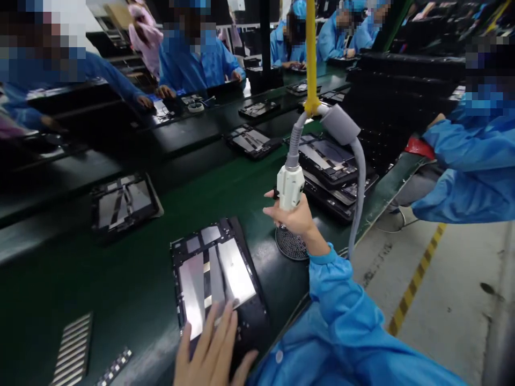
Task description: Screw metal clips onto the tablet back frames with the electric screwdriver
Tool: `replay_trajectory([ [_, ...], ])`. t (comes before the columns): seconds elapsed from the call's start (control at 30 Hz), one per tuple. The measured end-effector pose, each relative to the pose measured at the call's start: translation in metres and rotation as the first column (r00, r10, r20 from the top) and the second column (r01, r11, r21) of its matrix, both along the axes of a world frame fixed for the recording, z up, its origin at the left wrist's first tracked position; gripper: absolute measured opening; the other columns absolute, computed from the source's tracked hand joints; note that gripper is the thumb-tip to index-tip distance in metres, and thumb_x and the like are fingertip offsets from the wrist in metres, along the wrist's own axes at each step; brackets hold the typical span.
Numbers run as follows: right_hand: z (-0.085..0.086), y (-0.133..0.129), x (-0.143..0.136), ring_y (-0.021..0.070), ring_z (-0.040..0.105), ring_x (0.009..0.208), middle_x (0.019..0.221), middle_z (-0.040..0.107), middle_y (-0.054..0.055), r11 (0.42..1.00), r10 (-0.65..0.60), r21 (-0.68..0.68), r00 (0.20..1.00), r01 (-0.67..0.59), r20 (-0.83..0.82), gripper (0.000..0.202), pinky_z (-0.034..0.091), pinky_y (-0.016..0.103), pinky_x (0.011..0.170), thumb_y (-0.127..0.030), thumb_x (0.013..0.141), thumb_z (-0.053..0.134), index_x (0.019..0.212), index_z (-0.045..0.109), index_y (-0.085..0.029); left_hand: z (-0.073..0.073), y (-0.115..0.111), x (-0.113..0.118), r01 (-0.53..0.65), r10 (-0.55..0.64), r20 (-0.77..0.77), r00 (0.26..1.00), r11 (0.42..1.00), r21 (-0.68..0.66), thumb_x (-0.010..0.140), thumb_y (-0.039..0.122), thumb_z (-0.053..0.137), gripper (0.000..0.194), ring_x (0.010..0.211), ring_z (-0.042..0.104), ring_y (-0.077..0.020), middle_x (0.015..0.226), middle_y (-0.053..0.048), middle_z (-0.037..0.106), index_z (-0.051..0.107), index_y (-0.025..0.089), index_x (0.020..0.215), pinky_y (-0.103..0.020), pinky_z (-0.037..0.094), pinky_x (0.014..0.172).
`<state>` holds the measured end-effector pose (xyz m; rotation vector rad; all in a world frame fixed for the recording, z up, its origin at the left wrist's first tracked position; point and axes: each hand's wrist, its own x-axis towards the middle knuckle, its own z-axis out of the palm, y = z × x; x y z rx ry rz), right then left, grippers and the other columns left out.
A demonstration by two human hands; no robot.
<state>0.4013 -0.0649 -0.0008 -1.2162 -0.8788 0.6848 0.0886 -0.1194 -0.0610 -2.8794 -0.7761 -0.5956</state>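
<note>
My right hand (298, 219) is wrapped round a white electric screwdriver (290, 185), which hangs upright from a yellow strap (311, 59) and a grey cable (359, 193). Below that hand sits a round dark dish (290, 246) with a grid-like surface; the screwdriver's tip is hard to make out. An opened tablet (217, 273) with silver battery panels lies on the green bench. Across its near end my left hand (209, 348) rests with fingers spread, hiding part of the lower edge.
Opened tablets are stacked (330, 166) beyond my right hand, and another tablet (124, 203) lies at left. A striped metal strip (74, 348) and a small dark strip (115, 367) are at front left. Several co-workers in blue sit around; one sleeve (475, 161) is at right.
</note>
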Motion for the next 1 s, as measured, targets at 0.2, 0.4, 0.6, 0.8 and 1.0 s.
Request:
replay_trajectory([
  [0.2, -0.011, 0.016, -0.019, 0.0101, 0.048, 0.037, 0.042, 0.051, -0.008, 0.997, 0.06, -0.059, 0.997, -0.058, 0.049, 0.023, 0.041, 0.025, 0.042, -0.022, 0.064, 0.074, 0.083, 0.067, -0.014, 0.008, 0.011, 0.048, 0.064, -0.061, -0.087, 0.994, 0.997, 0.033, 0.088, 0.048, 0.052, 0.064, 0.135, 0.042, -0.0369, 0.141, -0.016, 0.053, 0.045, 0.012, 0.141, -0.061, 0.002, 0.118],
  [0.4, -0.017, 0.049, -0.04, 0.0092, 0.048, 0.039, 0.045, 0.051, -0.009, 0.996, 0.084, 0.005, 0.996, -0.084, 0.027, 0.029, 0.04, 0.024, 0.045, -0.026, 0.065, 0.074, 0.089, 0.067, -0.013, 0.0, 0.014, 0.085, -0.038, 0.038, -0.022, 0.999, 0.999, 0.009, 0.091, 0.036, 0.052, 0.048, 0.13, 0.048, -0.0371, 0.134, -0.016, 0.059, 0.054, 0.008, 0.13, -0.061, 0.01, 0.117],
  [0.6, -0.006, 0.025, -0.028, 0.0084, 0.047, 0.035, 0.044, 0.054, -0.009, 0.997, 0.066, 0.054, 0.996, -0.063, -0.066, 0.027, 0.041, 0.024, 0.041, -0.027, 0.062, 0.077, 0.082, 0.062, -0.016, 0.001, 0.024, 0.077, -0.044, 0.056, 0.056, 0.997, 0.979, -0.198, 0.091, 0.046, 0.053, 0.058, 0.135, 0.044, -0.0351, 0.14, -0.014, 0.053, 0.044, 0.017, 0.141, -0.066, 0.008, 0.117],
  [0.8, -0.01, -0.007, -0.017, 0.0093, 0.048, 0.034, 0.041, 0.054, -0.009, 0.999, 0.014, 0.029, 0.995, -0.012, -0.098, 0.03, 0.043, 0.026, 0.041, -0.033, 0.06, 0.08, 0.076, 0.058, -0.019, -0.003, 0.062, 0.029, -0.362, 0.621, 0.314, 0.718, 0.719, -0.594, 0.087, 0.047, 0.057, 0.072, 0.144, 0.024, -0.0304, 0.156, -0.01, 0.029, 0.031, 0.022, 0.15, -0.052, 0.021, 0.118],
  [1.0, -0.021, 0.001, -0.024, 0.0099, 0.048, 0.036, 0.043, 0.054, -0.008, 0.998, 0.05, 0.03, 0.996, -0.048, -0.077, 0.027, 0.044, 0.026, 0.043, -0.028, 0.064, 0.077, 0.083, 0.062, -0.017, -0.012, 0.061, 0.039, -0.285, 0.774, 0.356, 0.524, 0.553, -0.783, 0.091, 0.032, 0.047, 0.06, 0.13, 0.05, -0.0225, 0.154, -0.007, 0.034, 0.035, 0.02, 0.148, -0.032, 0.041, 0.107],
])
